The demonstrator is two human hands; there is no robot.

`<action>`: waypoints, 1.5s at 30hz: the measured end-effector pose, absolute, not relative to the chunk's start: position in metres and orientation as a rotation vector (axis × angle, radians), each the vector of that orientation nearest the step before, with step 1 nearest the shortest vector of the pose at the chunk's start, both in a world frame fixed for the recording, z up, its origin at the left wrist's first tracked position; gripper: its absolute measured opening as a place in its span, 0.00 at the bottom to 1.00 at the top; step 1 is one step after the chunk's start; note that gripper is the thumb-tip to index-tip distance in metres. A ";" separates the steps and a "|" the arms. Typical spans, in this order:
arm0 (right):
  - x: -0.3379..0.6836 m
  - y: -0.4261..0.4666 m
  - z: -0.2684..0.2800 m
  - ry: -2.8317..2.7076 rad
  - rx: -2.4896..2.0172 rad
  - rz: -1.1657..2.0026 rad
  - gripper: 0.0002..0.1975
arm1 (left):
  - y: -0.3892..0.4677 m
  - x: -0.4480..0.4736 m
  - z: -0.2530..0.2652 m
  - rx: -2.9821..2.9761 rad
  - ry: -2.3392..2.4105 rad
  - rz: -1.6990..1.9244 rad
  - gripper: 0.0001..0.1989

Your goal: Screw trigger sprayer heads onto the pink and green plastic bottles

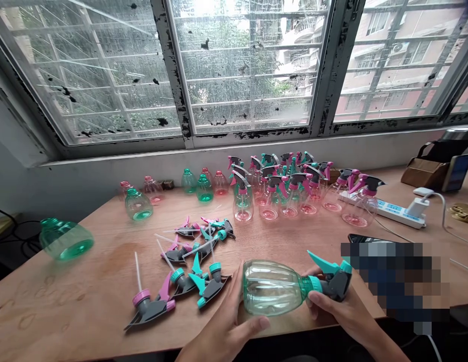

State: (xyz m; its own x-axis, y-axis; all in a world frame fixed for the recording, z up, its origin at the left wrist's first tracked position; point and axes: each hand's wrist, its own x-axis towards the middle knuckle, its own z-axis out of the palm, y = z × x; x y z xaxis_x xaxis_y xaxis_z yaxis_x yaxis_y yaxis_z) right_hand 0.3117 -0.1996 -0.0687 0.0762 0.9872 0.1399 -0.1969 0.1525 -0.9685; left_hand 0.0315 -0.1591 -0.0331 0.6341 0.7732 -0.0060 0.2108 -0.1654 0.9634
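Observation:
A clear green spray bottle lies sideways between my hands above the table's front edge. My left hand is wrapped round its base end, thumb along the near side. At the neck, my right hand grips the teal collar and the grey spray head, whose teal trigger points up. Loose spray heads with pink or teal parts lie to the left, among them a pink-collared one and a teal-collared one. Some have white dip tubes sticking out.
Finished-looking spray bottles with heads stand crowded at the back. Headless green bottles and pink bottles stand further left. A power strip with a charger and a partly blurred phone lie on the right. Windows rise behind the wooden table.

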 end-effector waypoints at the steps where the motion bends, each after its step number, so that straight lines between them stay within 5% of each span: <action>1: 0.312 -0.199 -0.069 -1.077 -0.983 1.143 0.19 | -0.160 0.031 -0.033 1.731 0.826 0.598 0.49; 12: 0.311 -0.202 -0.069 -1.080 -1.036 1.162 0.20 | -0.159 0.031 -0.037 1.748 0.839 0.587 0.55; 21: 0.313 -0.202 -0.070 -1.144 -1.079 1.139 0.20 | -0.161 0.031 -0.039 1.768 0.828 0.618 0.50; 26: 0.312 -0.202 -0.071 -1.127 -1.061 1.161 0.19 | -0.161 0.034 -0.034 1.695 0.870 0.608 0.59; 45: 0.312 -0.201 -0.070 -1.146 -1.096 1.130 0.21 | -0.158 0.035 -0.026 1.655 0.814 0.619 0.50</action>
